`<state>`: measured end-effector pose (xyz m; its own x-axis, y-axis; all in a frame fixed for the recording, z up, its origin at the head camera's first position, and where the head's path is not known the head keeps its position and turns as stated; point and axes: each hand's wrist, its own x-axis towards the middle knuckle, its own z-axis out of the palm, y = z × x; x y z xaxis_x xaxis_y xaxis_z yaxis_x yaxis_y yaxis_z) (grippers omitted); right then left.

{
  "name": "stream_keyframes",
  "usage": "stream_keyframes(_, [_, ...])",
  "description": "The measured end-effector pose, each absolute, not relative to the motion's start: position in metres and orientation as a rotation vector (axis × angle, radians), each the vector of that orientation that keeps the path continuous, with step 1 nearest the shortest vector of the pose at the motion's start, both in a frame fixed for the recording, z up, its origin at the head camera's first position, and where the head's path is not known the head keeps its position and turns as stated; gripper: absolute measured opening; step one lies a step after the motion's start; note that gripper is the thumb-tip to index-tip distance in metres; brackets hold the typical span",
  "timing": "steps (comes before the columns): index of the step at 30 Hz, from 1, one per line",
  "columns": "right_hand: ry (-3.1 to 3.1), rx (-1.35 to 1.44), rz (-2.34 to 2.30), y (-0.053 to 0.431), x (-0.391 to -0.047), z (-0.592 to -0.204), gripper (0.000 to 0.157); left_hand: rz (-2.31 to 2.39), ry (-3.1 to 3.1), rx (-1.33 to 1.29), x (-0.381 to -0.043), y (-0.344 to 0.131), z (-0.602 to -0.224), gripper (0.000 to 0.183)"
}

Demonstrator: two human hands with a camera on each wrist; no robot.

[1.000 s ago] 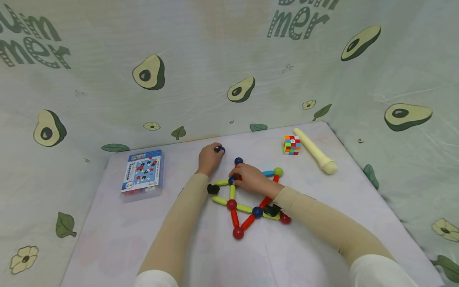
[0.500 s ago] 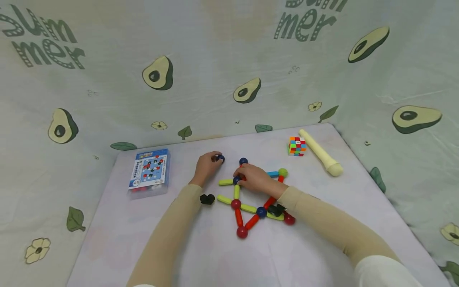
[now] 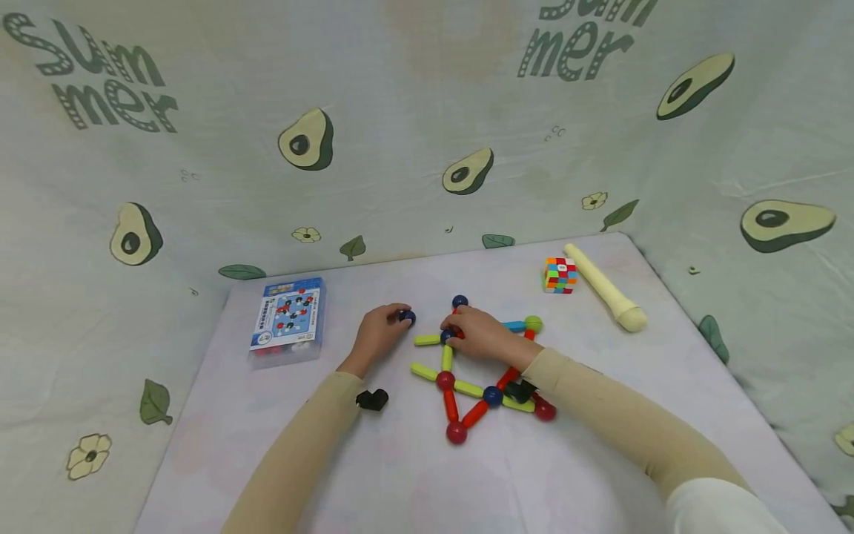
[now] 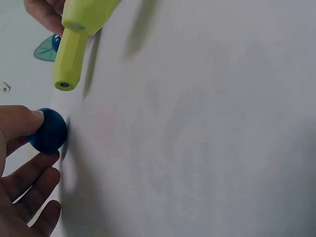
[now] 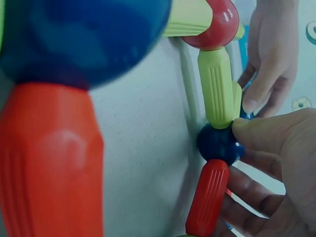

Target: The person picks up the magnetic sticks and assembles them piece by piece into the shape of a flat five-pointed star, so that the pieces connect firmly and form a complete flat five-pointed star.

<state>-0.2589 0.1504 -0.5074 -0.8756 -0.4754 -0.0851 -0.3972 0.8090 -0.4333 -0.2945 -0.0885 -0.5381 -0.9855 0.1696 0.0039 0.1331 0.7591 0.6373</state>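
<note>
My left hand (image 3: 376, 337) pinches a dark blue ball (image 4: 51, 131) between thumb and fingertips, left of a frame of magnetic rods and balls. In the left wrist view, the free end of a yellow-green rod (image 4: 68, 74) sits close to that ball, with a gap between. With thumb and fingers my right hand (image 3: 483, 332) holds a blue ball (image 5: 217, 144) in the frame, where yellow-green and red rods (image 5: 207, 197) meet. Lower in the frame are red balls (image 3: 457, 432) and another blue ball (image 3: 493, 397); my right forearm partly covers its right side.
A clear box (image 3: 287, 322) with a blue-and-white molecule-picture label stands at the back left. At the back right are a puzzle cube (image 3: 560, 275) and a cream bat-shaped stick (image 3: 606, 288). A printed cloth (image 3: 400, 185) rises behind the table.
My left hand has brought the blue ball nearer to me, close to the level of the free yellow-green rod. The right hand keeps its hold; the head view has shifted slightly left.
</note>
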Motion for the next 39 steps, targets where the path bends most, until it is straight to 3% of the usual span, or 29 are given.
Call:
stream_keyframes(18, [2.872,-0.748,-0.333,0.14,-0.256,-0.502,0.028,1.116,2.787,0.306,-0.255,-0.11,-0.542,0.033])
stream_keyframes(39, [2.942,-0.771,-0.433,0.143,-0.244,-0.504,0.029,1.18,2.776,0.373,-0.248,-0.111,-0.543,0.032])
